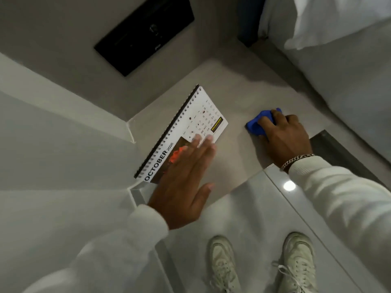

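A spiral-bound desk calendar showing October lies flat on a small grey bedside surface, at its left side. My left hand reaches over the calendar's near edge with straight fingers, the fingertips blurred on or just above the page. A bunched blue cloth sits on the surface to the right of the calendar. My right hand presses down on the cloth with fingers curled over it. A chain bracelet circles that wrist.
A black wall panel is set into the grey wall behind the surface. A bed with white bedding stands at the right. My two white sneakers stand on glossy floor tiles below the surface's front edge.
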Demonstrator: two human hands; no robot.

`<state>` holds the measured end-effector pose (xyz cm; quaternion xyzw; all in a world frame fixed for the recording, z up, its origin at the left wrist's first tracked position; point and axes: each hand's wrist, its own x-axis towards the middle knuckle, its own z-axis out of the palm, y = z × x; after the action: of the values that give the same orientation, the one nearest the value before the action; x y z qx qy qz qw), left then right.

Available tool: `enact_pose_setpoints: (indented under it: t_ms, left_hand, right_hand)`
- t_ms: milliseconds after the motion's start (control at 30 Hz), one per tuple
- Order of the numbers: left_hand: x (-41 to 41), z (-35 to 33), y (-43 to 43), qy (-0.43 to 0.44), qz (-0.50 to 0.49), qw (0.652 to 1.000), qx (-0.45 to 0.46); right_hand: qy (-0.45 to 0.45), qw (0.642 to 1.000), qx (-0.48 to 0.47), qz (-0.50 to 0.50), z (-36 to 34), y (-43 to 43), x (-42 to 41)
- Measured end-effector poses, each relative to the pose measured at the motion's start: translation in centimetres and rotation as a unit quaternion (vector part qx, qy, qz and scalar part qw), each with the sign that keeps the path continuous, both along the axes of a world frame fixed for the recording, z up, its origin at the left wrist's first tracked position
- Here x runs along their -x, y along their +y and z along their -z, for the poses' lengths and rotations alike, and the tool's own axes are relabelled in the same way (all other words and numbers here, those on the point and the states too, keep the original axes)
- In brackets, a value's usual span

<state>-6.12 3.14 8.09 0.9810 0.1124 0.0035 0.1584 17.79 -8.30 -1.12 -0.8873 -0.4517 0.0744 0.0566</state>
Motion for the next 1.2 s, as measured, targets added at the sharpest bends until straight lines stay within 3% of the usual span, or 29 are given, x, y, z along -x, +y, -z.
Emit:
enact_pose_setpoints:
  t_ms: [133, 400, 600, 800, 1000, 1200]
  left_hand:
    - [0.7, -3.3, 4.8, -0.025, -0.013, 0.999, -0.041]
    - [-1.3, -2.0, 10.2, 0.130, 0.059, 0.981, -0.133]
    - [-1.3, -1.3, 10.1, 0.128, 0.080, 0.979, -0.139]
    - [-1.3, -1.0, 10.1, 0.092, 0.081, 0.987, -0.100]
    - [-1.4, -1.0, 10.3, 0.083, 0.108, 0.988, -0.073]
    - [-1.4, -0.8, 10.7, 0.078, 0.111, 0.988, -0.070]
  right_hand:
    - [0.009, 1.000, 0.001, 0.002, -0.5, -0.5, 0.9]
    - [0.097, 0.988, -0.094, 0.070, -0.8, -1.1, 4.3]
    - [0.251, 0.927, -0.255, 0.118, -1.2, 0.8, 9.5]
    - [0.378, 0.832, -0.355, 0.195, -1.3, 3.5, 16.3]
    - [0.399, 0.794, -0.389, 0.244, -0.6, 6.0, 20.4]
    - [0.357, 0.771, -0.434, 0.300, -0.3, 8.6, 17.2]
